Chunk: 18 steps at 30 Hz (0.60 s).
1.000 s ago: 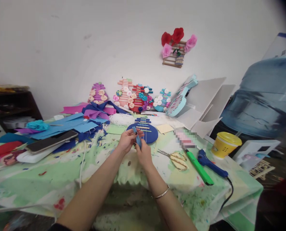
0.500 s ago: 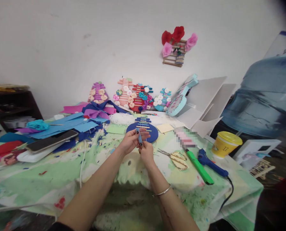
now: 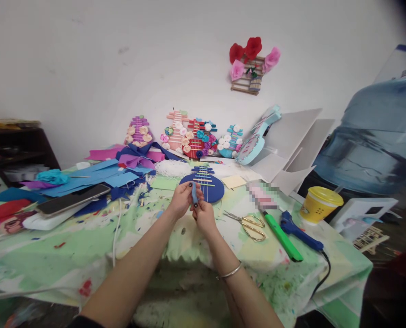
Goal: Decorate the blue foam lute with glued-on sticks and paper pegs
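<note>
Pinching blue strip in left hand and right hand, centre of frame; presumably folding; next, probably requires even tension.

The left hand and right hand pinch a blue strip near a dark blue guitar shape.

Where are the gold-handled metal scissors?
In the head view, the scissors lie right of centre, between the right hand and the long bright-green tool.

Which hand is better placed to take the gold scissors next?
Probably the right hand: the scissors lie on its side, nearer to it than to the left hand. Both hands hold the blue strip, though.
</note>
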Tool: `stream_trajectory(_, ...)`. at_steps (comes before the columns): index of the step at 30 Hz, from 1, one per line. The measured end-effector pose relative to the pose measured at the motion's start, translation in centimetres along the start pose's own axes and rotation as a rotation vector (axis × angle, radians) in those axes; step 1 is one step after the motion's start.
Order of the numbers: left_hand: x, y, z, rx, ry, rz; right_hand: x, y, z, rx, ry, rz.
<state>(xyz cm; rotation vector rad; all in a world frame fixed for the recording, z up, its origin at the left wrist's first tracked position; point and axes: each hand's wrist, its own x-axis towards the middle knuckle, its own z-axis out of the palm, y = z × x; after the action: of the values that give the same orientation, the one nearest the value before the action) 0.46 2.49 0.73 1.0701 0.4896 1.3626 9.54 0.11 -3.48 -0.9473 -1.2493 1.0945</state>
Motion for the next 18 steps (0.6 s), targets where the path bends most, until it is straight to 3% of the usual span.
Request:
stream_trajectory(5, 0.1, -0.6, -0.3, 0.074, 0.127, 0.016, -0.3, 0.2, 0.2, -0.07, -0.05, -0.004)
stream_trajectory(7, 0.0, -0.6, -0.3, 0.103, 0.127, 0.007, -0.5, 0.0, 0.2, -0.1, -0.06, -0.011)
stream_trajectory(13, -0.3, 0.0, 0.3, 0.074, -0.16, -0.1, -0.1, -0.7, -0.2, 0.076, 0.108, -0.051)
stream_trajectory(18, -0.5, 0.3, 0.2, 0.035, -0.323, -0.162, 0.1, -1.0, -0.7, 0.253, 0.056, 0.044)
